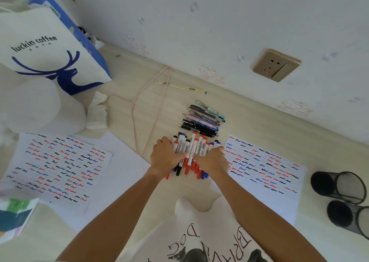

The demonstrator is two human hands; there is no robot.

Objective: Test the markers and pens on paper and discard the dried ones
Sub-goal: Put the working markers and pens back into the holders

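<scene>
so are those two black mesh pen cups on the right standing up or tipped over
Tipped over. Both black mesh pen cups lie on their sides on the pale wooden tabletop, open mouths facing right. Whether anything is inside, cannot tell.

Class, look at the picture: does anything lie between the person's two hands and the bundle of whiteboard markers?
Nothing visible does. The left hand and right hand already press on the whiteboard markers from both sides.

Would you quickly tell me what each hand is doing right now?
Left hand: open, pressing the markers.
Right hand: open, pressing the same markers.
</scene>
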